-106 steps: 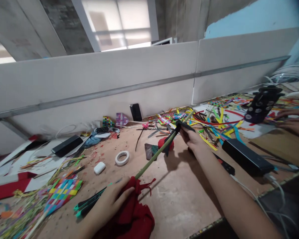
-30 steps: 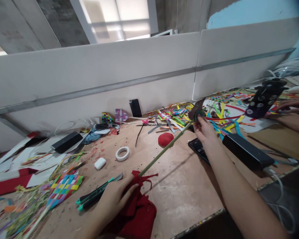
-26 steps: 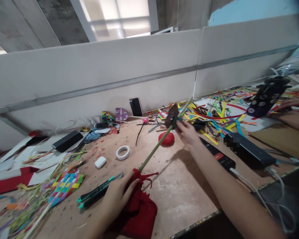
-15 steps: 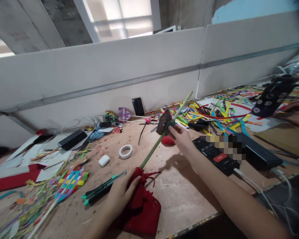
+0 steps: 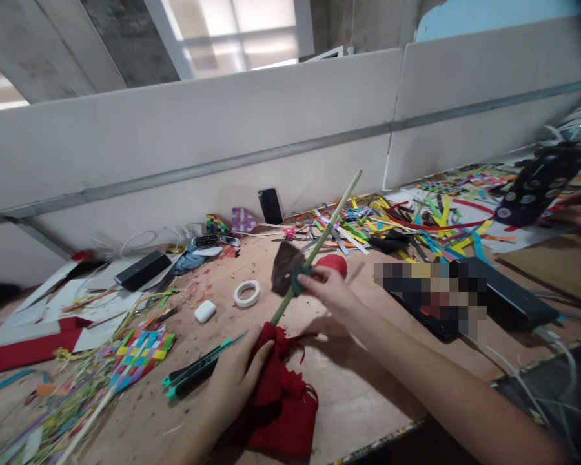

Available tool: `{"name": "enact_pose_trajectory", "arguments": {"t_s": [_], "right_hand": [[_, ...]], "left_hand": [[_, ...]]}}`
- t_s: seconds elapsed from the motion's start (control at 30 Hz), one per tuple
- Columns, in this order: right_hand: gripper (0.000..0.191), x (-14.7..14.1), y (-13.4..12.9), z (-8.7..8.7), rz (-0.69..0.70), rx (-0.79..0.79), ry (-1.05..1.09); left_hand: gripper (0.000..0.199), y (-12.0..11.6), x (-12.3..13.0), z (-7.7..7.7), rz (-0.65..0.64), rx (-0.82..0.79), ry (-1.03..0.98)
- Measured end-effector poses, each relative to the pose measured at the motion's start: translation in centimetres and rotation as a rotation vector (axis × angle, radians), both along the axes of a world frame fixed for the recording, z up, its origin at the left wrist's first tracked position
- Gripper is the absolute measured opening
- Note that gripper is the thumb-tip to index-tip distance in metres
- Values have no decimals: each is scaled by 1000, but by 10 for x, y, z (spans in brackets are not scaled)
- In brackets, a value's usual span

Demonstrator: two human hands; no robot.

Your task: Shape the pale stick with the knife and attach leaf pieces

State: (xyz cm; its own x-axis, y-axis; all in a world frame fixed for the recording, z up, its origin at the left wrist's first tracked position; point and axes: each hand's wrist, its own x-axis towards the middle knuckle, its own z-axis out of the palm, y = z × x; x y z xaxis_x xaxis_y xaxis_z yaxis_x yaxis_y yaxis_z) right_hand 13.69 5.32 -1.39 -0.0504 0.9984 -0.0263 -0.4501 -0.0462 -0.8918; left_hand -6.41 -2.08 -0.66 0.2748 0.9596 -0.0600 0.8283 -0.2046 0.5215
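Note:
A green stick [image 5: 336,216] rises at a slant, its lower end going into a bunched red cloth [image 5: 295,413] with loose strings. My left hand [image 5: 237,371] is closed around the cloth at the stick's base. Higher up, my right hand [image 5: 326,287] pinches a dark green band [image 5: 299,281] that goes around the stick. A dark brown flat piece [image 5: 285,265] sticks out to the left of that band. Behind my right hand a round red thing [image 5: 334,263] lies partly hidden. A black and green cutter knife [image 5: 193,374] lies beside my left hand.
A roll of white tape [image 5: 246,302] and a white case [image 5: 204,312] lie left of the stick. Colourful paper strips [image 5: 440,219] cover the back right, and a woven piece [image 5: 142,355] lies left. Phones and a black power bank [image 5: 506,294] lie right. Another person's hand [image 5: 578,213] shows far right.
My right hand, with the dark green band and brown piece, has slid down the stick toward my left hand. The left hand has stayed on the red cloth.

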Motion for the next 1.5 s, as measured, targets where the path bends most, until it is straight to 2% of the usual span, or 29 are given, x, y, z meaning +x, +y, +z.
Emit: {"name": "enact_pose_trajectory", "arguments": {"t_s": [0.2, 0.33, 0.43, 0.53, 0.57, 0.67, 0.77, 0.93, 1.03, 1.17, 1.27, 1.4, 1.5], "right_hand": [[30, 57, 23, 16, -262, 87, 255], [29, 60, 23, 15, -310, 91, 242], [32, 37, 13, 8, -210, 45, 118], [35, 1, -5, -1, 40, 14, -67], [35, -10, -11, -2, 84, 11, -93], [36, -24, -17, -3, 125, -34, -88], [36, -6, -4, -1, 25, -66, -35], [35, 53, 29, 1, -210, -61, 117], [32, 65, 33, 6, -279, -48, 190], [32, 45, 22, 8, -240, 1, 183], [37, 16, 5, 4, -103, -17, 75], [40, -17, -18, -1, 127, -54, 2], [37, -25, -24, -2, 146, -70, -11]], "left_hand": [[33, -5, 5, 5, -56, -37, 116], [35, -6, 6, 4, -61, -30, 150], [36, -5, 3, 0, -40, -25, 104], [38, -3, 1, -3, -1, -29, 23], [38, -2, 1, -3, 10, -33, -4], [38, -1, 2, 0, 25, -63, -94], [36, -2, 4, 2, 34, -84, -165], [38, -7, 5, 0, 57, -129, -147], [41, -10, 4, -1, 121, -153, -197], [47, -9, 5, 0, 232, -222, -329], [58, -6, 7, -1, 290, -347, -481], [66, -2, 10, -1, 249, -479, -738], [62, -1, 9, 1, 261, -565, -792]]}}
